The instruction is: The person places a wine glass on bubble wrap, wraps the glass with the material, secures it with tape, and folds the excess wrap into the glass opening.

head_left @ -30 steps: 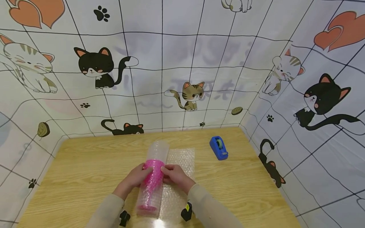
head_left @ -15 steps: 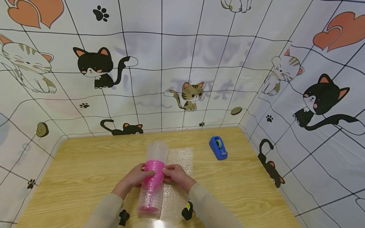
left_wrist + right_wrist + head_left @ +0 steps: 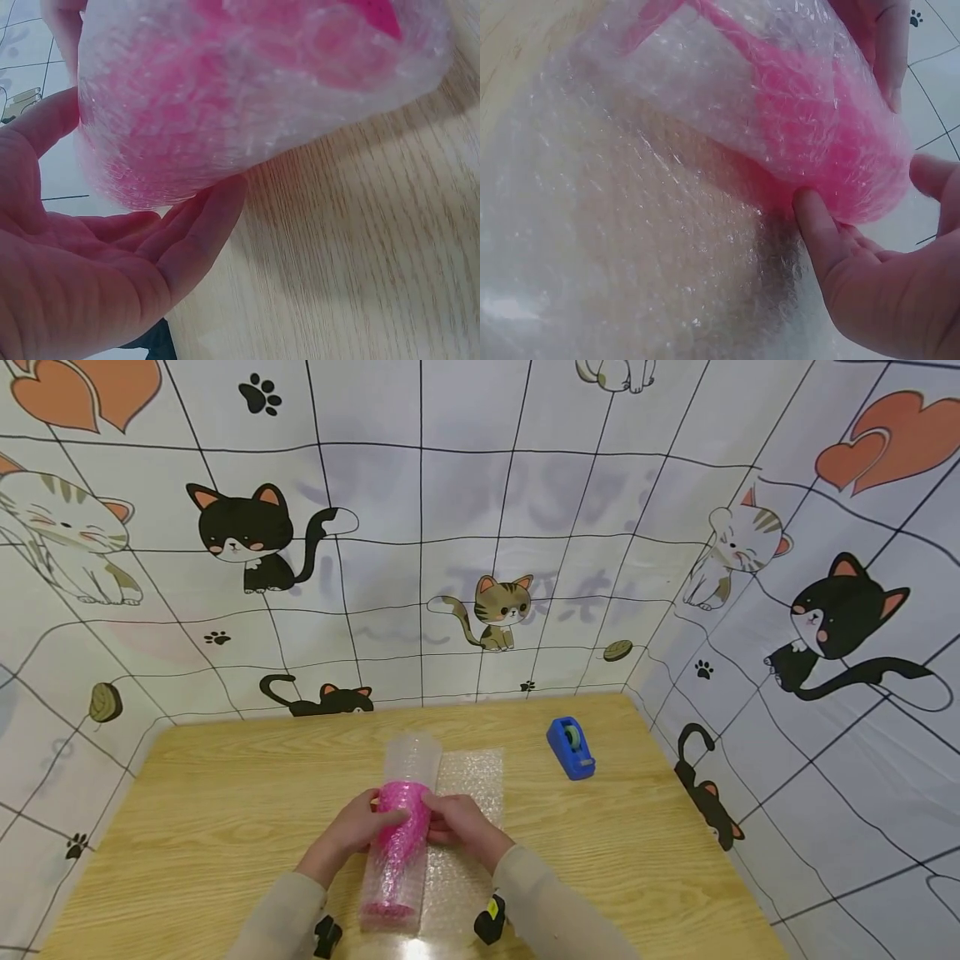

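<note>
1. While both hands meet at its upper part, the goblet (image 3: 405,822), pink and rolled in clear bubble wrap (image 3: 414,753), lies lengthwise on the table (image 3: 225,802), slightly left of centre; its bowl points away from the person, its disc-like base toward them.
2. Left hand (image 3: 351,824): curled round the left side of the bowl, thumb on top; the left wrist view shows its fingers pressed against the wrap from outside.
3. Right hand (image 3: 467,824): narrow, holding the wrapped bowl from the right between thumb and fingers.
4. Wrap: extends past the bowl as a hollow tube at the far end; a flat, unrolled part spreads over the table to the right, beneath the right hand.
5. Tape dispenser (image 3: 572,750): blue, carrying a roll of tape, upright near the table's far right corner, well apart from both hands.
6. Surroundings: pale sleeves (image 3: 279,914) cover both forearms; a white sheet (image 3: 390,568) printed with cats, hearts and black lines stands behind the table.
</note>
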{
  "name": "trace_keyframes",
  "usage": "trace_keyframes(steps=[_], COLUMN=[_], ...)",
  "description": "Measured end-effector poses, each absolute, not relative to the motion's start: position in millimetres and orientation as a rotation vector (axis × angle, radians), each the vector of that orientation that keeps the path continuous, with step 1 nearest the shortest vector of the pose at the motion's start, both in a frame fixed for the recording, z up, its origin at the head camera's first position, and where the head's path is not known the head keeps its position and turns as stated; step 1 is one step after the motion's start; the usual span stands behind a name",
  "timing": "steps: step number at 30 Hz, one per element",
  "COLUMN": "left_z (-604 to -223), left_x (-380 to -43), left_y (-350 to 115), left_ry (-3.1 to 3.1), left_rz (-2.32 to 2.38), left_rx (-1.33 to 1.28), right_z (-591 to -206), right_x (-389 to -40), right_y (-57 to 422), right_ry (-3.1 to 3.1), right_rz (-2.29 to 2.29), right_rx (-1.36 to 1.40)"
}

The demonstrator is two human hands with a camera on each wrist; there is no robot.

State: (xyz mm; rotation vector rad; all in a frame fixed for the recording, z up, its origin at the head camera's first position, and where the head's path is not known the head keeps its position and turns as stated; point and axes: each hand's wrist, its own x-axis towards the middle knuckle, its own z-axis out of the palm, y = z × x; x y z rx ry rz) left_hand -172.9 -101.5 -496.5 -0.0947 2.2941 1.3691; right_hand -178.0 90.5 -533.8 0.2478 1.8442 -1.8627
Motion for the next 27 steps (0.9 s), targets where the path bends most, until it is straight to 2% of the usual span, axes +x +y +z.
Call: trace_keyframes(steps=[27], left_z=[-509], left_x=[-168], left_y=[-102], left_ry=[2.294], left_rz=[1.386], left_rx=[-0.081], right_z=[-529], right_x=[-182], right_y=[94], right_ry=[1.946], right_rz=[-1.698], right_rx=[0.215])
